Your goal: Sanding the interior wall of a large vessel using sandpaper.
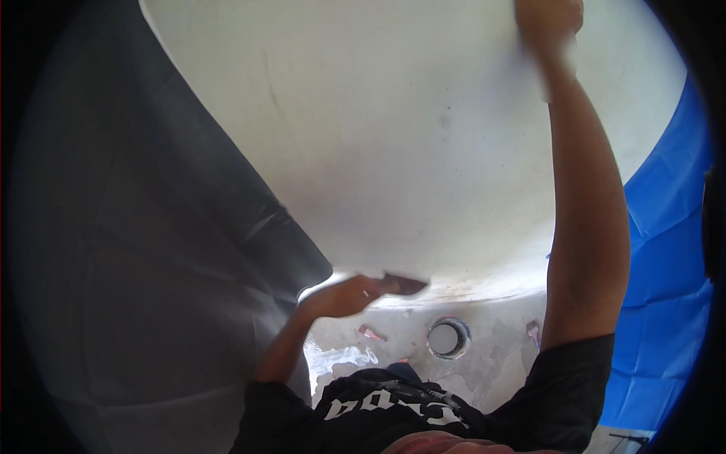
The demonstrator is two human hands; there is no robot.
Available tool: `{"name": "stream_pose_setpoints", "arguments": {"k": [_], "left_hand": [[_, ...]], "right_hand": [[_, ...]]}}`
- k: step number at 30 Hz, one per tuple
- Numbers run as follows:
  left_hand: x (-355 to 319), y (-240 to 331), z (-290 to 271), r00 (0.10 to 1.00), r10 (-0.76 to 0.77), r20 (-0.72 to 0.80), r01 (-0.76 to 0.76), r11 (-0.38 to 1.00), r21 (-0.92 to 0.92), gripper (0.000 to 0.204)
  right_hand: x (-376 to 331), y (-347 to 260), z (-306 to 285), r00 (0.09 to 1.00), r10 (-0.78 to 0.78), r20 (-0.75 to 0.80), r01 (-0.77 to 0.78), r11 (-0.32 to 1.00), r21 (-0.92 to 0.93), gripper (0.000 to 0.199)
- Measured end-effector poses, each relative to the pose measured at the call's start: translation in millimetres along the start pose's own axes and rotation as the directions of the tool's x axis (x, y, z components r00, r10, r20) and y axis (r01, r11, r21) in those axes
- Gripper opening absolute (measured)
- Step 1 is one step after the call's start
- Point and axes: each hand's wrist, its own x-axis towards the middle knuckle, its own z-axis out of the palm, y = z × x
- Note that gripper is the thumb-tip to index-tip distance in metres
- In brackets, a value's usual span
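Left hand (pixel 344 296) is gripping a blade (pixel 408 284). Right hand (pixel 550 29) is showing against a panel (pixel 378 121) (blurred; cannot tell its grip). Can (pixel 464 342) is standing between two brushes (pixel 370 333).

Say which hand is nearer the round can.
Left. The left hand is above and left of the can; the right hand is much farther up, at the picture's top edge.

A: Passable between left hand (pixel 344 296) and right hand (pixel 550 29)?
B: Yes, over the white surface (pixel 378 151).
A: Sideways?
B: Blocked by the dark sheet (pixel 151 227) at left, by right forearm (pixel 588 227) and blue sheet (pixel 665 265) opposite.
A: And on the floor (pixel 495 340)?
B: Obstructed by a round tub (pixel 464 337) and two brushes (pixel 371 333).
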Motion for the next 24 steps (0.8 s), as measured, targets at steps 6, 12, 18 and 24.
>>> {"name": "stream_pose_setpoints", "arguments": {"k": [6, 12, 18, 24], "left_hand": [[-45, 85, -113, 0.107, 0.616, -0.780, -0.379, 0.751, 0.541, 0.029], [21, 129, -180, -0.010, 0.911, -0.412, 0.127, 0.410, 0.903, 0.037], [88, 67, -135, 0.268, 0.777, -0.570, 0.017, 0.588, 0.809, 0.053], [89, -6, -21, 0.797, 0.487, -0.358, -0.278, 0.821, 0.499, 0.047]], "right_hand": [[1, 5, -4, 1.000, -0.016, 0.018, 0.017, 0.999, -0.042, 0.016], [-1, 1, -2, 1.000, -0.012, 0.002, 0.012, 0.998, -0.055, 0.015], [6, 0, -4, 0.999, -0.042, -0.006, 0.042, 0.998, -0.041, 0.016], [6, 8, -3, 1.000, -0.019, -0.002, 0.019, 0.999, -0.028, 0.018]]}}
